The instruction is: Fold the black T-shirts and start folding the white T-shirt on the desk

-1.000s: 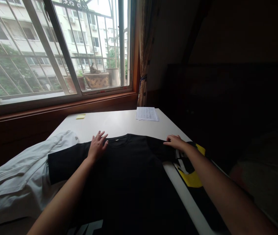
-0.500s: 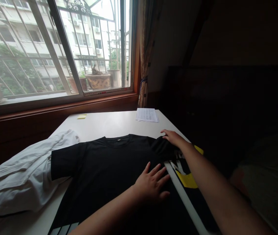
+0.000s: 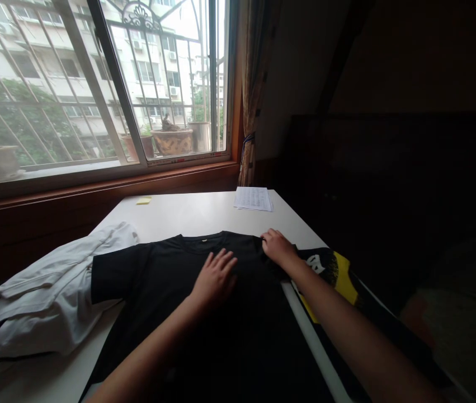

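Shirt of black cloth [image 3: 238, 324], short-sleeved and round-necked, lies spread out directly under both hands. Its long axis runs from the collar, set towards the bench's far edge, down to the near edge, where the lower end leaves the view. The left hand [image 3: 216, 275], fingers spread, is over the chest just below the collar; whether it presses or hovers cannot be told. The right hand [image 3: 278, 246] is curled at the shoulder nearer the bench's right edge and is the closer of the two to that sleeve; a pinch on the cloth cannot be made out. The hands are apart from each other.

The opposite sleeve overlaps a crumpled pale grey-white garment [image 3: 53, 302] covering the left edge of the smooth white bench [image 3: 196, 215]. Along the right edge lies a black-and-yellow printed garment [image 3: 347, 285], with a strip of bare bench between it and the shirt. A small yellow paper pad [image 3: 144, 200] lies by the far left corner, white printed sheets [image 3: 253, 198] by the far right one. Beyond stand a barred window and a tied patterned curtain [image 3: 248, 112]; the room's right side is dark.
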The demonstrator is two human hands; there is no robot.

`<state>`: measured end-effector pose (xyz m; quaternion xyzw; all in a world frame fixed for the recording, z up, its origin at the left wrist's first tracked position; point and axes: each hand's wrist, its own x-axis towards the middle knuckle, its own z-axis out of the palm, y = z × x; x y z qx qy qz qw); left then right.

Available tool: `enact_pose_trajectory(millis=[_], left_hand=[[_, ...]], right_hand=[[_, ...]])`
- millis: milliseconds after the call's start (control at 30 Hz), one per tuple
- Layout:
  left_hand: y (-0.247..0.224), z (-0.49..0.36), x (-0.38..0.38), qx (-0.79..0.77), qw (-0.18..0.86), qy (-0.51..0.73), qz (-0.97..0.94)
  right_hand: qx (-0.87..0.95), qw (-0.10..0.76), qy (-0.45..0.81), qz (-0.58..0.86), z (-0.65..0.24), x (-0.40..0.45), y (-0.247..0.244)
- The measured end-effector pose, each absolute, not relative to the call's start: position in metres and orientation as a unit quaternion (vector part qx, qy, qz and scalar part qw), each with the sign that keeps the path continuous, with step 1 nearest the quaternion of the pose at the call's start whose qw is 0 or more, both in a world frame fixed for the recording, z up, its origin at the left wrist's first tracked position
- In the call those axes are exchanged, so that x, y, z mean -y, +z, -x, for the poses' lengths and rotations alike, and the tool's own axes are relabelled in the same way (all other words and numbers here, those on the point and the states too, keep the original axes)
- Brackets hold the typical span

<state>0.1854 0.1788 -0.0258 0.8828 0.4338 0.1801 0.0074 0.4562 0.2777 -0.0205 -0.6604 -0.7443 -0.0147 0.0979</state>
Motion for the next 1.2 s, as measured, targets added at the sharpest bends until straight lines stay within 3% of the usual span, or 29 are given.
enact_pose_trajectory(millis=[100, 233, 367, 1200], left_hand=[[-0.029, -0.122, -0.207, -0.599, -0.067, 0.133, -0.787], [-0.041, -0.042, -0.226, -0.740, -0.033, 0.035, -0.671], [-0.051, -0.010, -0.232, -0.754, -0.021, 0.024, -0.656], [-0.056, -0.001, -0.278, -0.754, 0.014, 0.049, -0.655]], right_hand=[[0.749, 0.083, -0.006, 0.658, -0.428, -0.264, -0.041], [0.734, 0.074, 0.003, 0.675, -0.416, -0.258, -0.060], [0.728, 0.064, 0.024, 0.682, -0.418, -0.269, -0.064], [0.722, 0.038, 0.053, 0.689, -0.424, -0.321, -0.070]])
